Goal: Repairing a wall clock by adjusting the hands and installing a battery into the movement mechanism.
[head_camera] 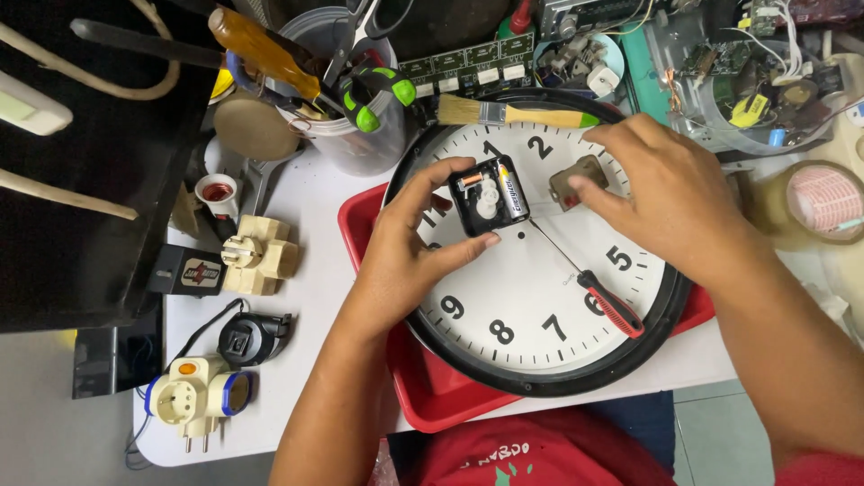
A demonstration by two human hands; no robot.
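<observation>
A round wall clock (531, 324) with a black rim and white dial lies flat on a red tray (432, 396). My left hand (409, 243) holds a small black clock mechanism (488, 195) with white gears and a battery in it, just above the dial. My right hand (666, 193) hovers over the dial's right side, fingers apart, its fingertips touching a small grey-brown square part (580, 177). A thin screwdriver with a red and black handle (610, 303) lies on the dial.
A paintbrush (513, 113) rests on the clock's upper rim. A clear jar (355, 126) holds screwdrivers, scissors and pliers. Cream plug adapters (259, 255) and a black adapter (250, 337) lie at the left. Circuit boards and parts crowd the back. A tape roll (823, 200) sits at right.
</observation>
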